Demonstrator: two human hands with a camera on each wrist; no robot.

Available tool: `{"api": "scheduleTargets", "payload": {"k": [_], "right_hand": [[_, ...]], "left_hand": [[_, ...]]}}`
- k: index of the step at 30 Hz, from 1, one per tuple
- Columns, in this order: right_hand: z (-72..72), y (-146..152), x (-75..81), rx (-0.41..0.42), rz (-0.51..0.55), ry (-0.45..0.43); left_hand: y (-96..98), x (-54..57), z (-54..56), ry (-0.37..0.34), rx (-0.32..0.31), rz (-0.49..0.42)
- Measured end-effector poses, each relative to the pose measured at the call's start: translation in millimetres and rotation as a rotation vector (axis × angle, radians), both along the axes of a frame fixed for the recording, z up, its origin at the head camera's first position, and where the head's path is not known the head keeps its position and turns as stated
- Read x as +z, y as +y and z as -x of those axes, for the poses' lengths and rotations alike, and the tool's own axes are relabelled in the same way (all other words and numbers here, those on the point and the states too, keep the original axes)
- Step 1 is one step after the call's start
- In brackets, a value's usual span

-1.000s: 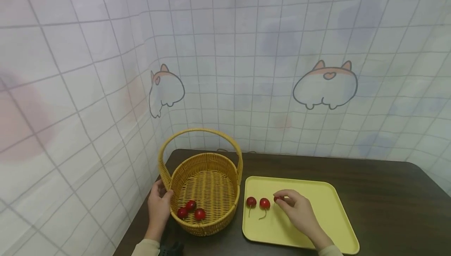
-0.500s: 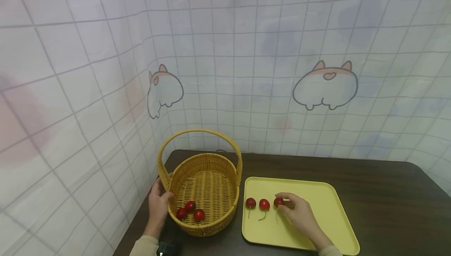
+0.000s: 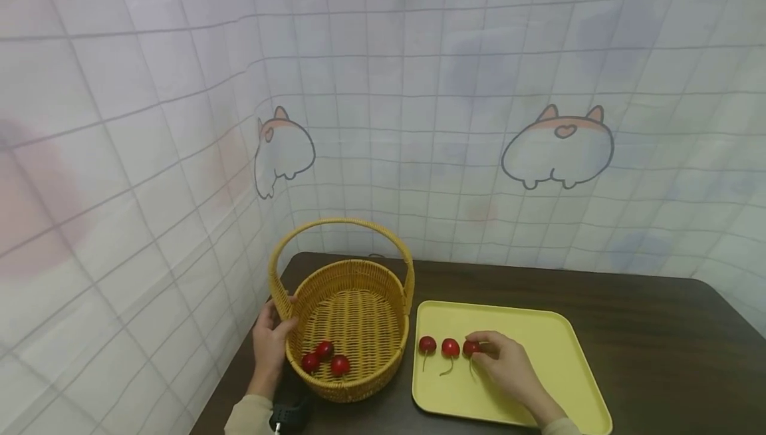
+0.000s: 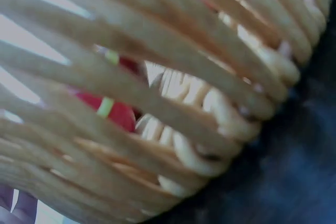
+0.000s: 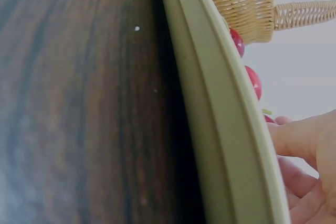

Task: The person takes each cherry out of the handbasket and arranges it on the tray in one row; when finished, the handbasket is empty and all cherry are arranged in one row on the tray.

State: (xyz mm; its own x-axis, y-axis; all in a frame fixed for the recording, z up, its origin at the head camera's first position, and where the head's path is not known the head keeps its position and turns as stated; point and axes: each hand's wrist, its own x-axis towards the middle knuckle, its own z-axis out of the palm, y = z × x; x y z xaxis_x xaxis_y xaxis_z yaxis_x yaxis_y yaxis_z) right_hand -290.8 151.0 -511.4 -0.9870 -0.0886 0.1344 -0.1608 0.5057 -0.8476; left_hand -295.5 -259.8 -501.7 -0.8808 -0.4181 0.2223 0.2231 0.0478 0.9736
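Observation:
My left hand [image 3: 270,345] grips the left side of a yellow wicker basket [image 3: 385,372] at the foot of its tall handle, thumb over the rim. Three red cherries [image 3: 340,365] lie on the basket's near-left floor; the left wrist view shows red cherry parts [image 4: 118,116] through the weave. On a yellow tray [image 3: 509,318], two stemmed cherries, one at left [image 3: 427,344] and one beside it [image 3: 450,348], lie in a row with a third cherry [image 3: 470,348]. My right hand [image 3: 509,365] pinches that third one between thumb and forefinger; its stem points toward me.
The dark wooden table [image 3: 652,342] carries the basket on the left and the tray to its right. A black device [image 3: 290,415] sits by the left wrist. A white gridded cloth [image 3: 419,155] with cartoon animals hangs behind and at left.
The third cherry, earlier mostly hidden by my right fingers, now shows on the tray and has shifted slightly left toward the other two. My left hand stays on the basket.

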Motion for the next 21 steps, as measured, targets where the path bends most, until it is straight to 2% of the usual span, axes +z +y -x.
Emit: {"api": "scheduleTargets", "payload": {"k": [12,21], "right_hand": [[1.9,2.0,-0.7,-0.019,-0.104,0.040],[3.3,4.7,-4.0,0.002,-0.082,0.044]], "left_hand": [[6.4,-5.3,-1.8,0.061,0.087,0.014],[4.6,-5.6,-1.5,0.032,0.089,0.061]]}}
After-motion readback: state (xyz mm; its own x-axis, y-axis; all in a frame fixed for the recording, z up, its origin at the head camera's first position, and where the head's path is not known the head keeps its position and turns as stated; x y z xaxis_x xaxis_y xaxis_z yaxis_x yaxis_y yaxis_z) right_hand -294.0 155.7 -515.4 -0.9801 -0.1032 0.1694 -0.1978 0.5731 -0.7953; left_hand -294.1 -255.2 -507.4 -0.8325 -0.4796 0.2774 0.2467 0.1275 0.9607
